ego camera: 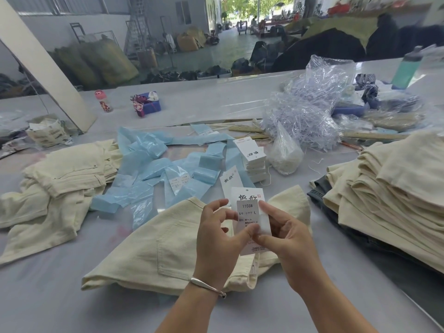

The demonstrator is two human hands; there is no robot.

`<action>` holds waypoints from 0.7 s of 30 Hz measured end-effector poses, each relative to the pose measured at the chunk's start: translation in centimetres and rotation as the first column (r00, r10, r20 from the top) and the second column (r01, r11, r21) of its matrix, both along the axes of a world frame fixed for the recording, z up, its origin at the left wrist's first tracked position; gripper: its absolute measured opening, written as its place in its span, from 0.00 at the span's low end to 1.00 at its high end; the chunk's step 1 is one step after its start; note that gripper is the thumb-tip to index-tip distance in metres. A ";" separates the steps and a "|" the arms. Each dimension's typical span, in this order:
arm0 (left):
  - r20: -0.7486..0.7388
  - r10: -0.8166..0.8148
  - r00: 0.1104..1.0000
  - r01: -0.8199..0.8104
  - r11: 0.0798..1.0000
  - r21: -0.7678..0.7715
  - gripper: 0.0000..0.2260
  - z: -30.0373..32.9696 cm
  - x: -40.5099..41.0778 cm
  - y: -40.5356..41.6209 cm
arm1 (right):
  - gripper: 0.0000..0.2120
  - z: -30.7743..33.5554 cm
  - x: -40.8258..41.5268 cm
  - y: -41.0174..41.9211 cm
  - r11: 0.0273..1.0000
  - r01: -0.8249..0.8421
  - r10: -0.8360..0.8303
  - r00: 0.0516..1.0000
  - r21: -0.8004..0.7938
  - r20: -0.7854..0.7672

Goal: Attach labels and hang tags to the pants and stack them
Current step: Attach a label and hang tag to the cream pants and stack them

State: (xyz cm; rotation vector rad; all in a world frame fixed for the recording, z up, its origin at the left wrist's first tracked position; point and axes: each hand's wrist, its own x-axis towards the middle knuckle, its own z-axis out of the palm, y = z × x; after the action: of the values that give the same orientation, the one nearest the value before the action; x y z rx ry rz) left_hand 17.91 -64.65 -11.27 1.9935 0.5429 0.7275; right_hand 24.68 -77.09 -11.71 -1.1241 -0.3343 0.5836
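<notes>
Pants (153,246) in cream fabric are laid flat on the grey bench (48,296), back pocket facing up, directly below both hands. A white hang tag (247,197) is held upright above the pants, and a label sticker (248,212) printed "1103#" and "L" lies against its face. The tag's lower edge is pinched by the left hand (218,239) between thumb and curled fingers. The sticker's right side is pinched by the right hand (286,239), its index finger laid along the sticker's edge. A stack of hang tags (252,159) stands beyond the hands, beside blue backing strips (153,164). Folded cream pants are stacked at the right (394,188); loose cream pants are heaped at the left (60,183).
</notes>
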 end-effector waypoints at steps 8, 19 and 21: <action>0.006 0.026 1.000 -0.026 1.000 -0.010 0.18 -0.5 0.0 -0.5 | 0.31 -0.4 -0.2 0.5 0.997 0.026 -0.022 0.999 0.075 -0.048; 0.038 0.058 0.998 -0.054 0.993 -0.107 0.18 -0.2 0.4 -0.6 | 0.32 -0.1 0.2 1.3 0.988 0.084 -0.071 0.992 0.131 -0.100; 0.066 0.065 0.996 -0.058 0.993 -0.102 0.22 0.0 0.3 -0.7 | 0.31 -0.3 0.2 1.4 0.989 0.082 -0.070 0.992 0.120 -0.101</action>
State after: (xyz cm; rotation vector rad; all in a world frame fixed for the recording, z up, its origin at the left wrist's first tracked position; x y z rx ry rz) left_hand 18.22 -65.36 -11.27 1.8596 0.5904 0.7890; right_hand 24.88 -75.71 -11.98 -0.9816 -0.2393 0.5403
